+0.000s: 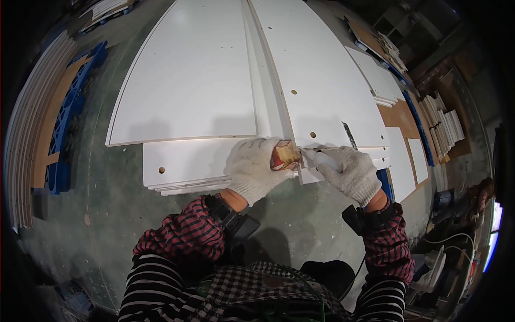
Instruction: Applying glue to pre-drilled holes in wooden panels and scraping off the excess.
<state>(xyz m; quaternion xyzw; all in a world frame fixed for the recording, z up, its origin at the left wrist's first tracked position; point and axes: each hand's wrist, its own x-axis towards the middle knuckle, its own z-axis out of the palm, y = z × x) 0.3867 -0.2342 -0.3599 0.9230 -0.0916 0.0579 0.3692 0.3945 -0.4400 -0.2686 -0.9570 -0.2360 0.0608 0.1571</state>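
Note:
My left hand (255, 165), in a white knit glove, is closed around a small red and yellowish object (286, 155), held against the near end of an upright white panel (272, 70). Its exact kind is unclear. Also gloved, my right hand (347, 170) is closed beside that panel end. A white, rounded piece like a handle (322, 160) shows between its thumb and fingers, pointing left toward the panel edge. Flat white panels with drilled holes lie under and around both hands: a large left panel (188, 70) and a right panel (327, 80).
Stacked boards (40, 118) stand on a blue pallet (80, 102) at the left. More white panels (375, 75) and cardboard lie on pallets at the right. A dark narrow strip (349, 135) rests on the right panel. Green-grey floor (107, 225) surrounds the pile.

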